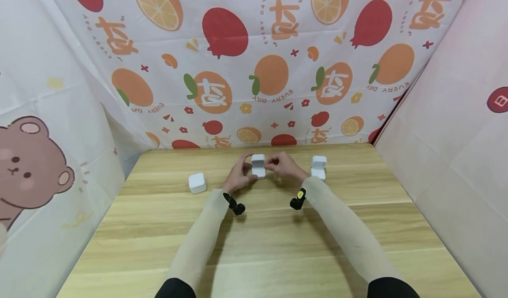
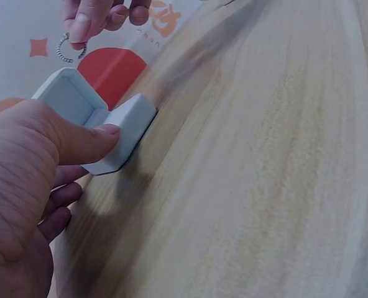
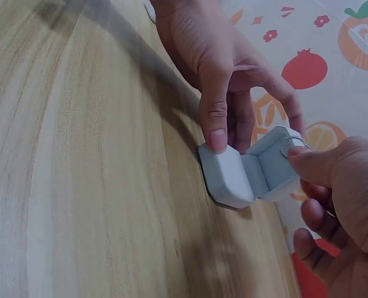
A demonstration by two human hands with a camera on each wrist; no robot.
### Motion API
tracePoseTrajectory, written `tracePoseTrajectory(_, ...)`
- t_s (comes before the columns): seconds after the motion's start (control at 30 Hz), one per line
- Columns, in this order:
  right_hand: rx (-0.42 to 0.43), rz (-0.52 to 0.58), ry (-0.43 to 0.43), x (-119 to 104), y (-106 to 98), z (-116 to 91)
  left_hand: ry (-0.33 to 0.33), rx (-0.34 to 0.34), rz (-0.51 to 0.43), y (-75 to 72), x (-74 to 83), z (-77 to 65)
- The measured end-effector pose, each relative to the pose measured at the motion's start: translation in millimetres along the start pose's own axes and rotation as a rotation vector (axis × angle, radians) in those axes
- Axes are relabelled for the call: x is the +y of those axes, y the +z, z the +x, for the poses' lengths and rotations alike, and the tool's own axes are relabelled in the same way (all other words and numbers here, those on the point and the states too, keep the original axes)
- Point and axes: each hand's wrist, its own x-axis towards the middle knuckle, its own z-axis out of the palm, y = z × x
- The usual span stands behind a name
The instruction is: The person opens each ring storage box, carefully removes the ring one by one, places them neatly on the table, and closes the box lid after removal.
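Observation:
A small white ring box (image 1: pixel 258 166) stands on the table with its lid raised. My left hand (image 1: pixel 238 175) grips it from the left, the thumb (image 2: pixel 91 141) on the front of its base and a finger up at the lid. To the right of the box is my right hand (image 1: pixel 286 165), pinching a thin silvery ring (image 3: pixel 282 148) with a beaded or twisted band between thumb and fingertips. In the right wrist view the ring overlaps the raised lid. The other fingers of my right hand are loosely curled.
A closed white box (image 1: pixel 197 183) sits on the wooden table (image 1: pixel 262 254) to the left. Another white box (image 1: pixel 319 168) stands with its lid up, just beyond my right wrist. A fruit-print cloth (image 1: pixel 246 68) hangs along the table's back edge, with pale cloths on both sides.

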Motion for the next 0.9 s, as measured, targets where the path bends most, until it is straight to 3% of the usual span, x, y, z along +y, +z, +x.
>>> tracePoseTrajectory(0.33, -0.092, -0.027, -0.022, -3.1, -0.7, 0.7, -0.009, -0.007, 0.009, 1.6, 1.9, -2.1)
tracePoseTrajectory(0.9, -0.127, -0.08, -0.078, -9.1, 0.0, 3.3, -0.018, -0.006, 0.003, 0.7, 2.3, -2.9)
